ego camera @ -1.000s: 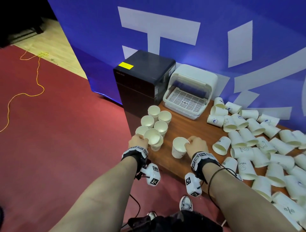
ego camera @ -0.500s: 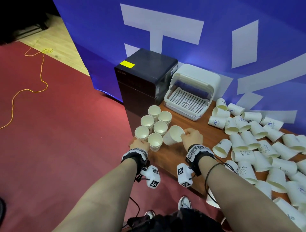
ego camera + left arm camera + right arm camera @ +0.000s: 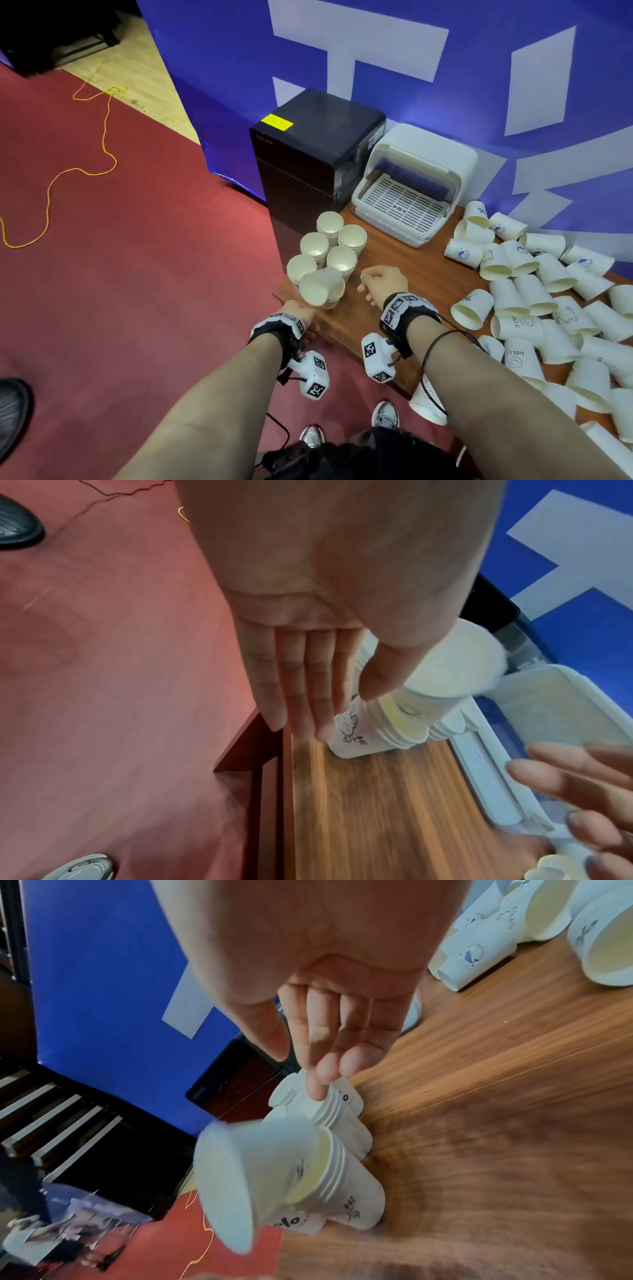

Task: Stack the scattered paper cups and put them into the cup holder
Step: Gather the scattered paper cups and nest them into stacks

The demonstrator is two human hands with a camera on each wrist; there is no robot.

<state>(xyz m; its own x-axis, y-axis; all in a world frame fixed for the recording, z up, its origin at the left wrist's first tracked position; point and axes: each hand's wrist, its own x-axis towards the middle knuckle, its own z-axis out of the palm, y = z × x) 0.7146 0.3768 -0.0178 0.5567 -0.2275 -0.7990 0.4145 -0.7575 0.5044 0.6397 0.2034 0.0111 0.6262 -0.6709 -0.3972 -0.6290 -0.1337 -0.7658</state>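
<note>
Several stacks of white paper cups [image 3: 329, 246] stand at the table's left corner. A loose cup [image 3: 320, 287] [image 3: 246, 1172] sits tilted in the mouth of the nearest stack [image 3: 356, 739] [image 3: 352, 1199]. My left hand [image 3: 305, 317] [image 3: 339, 712] lies with straight fingers against that stack's base at the table edge. Just right of the stacks, my right hand [image 3: 370, 284] [image 3: 304, 1066] hovers with loosely bent fingers and holds nothing. The white cup holder [image 3: 411, 192] stands behind with its lid up. Many scattered cups [image 3: 534, 284] lie on their sides to the right.
A black machine [image 3: 315, 150] stands left of the cup holder against the blue backdrop [image 3: 479, 85]. The wooden table [image 3: 404, 274] ends right beside my left hand, with red floor [image 3: 154, 274] below. An orange cable [image 3: 68, 171] lies on that floor.
My right hand carried a cup leftward, set it into the nearest stack and let go; the cup now sits tilted there. My left hand slid down to the stack's base.
</note>
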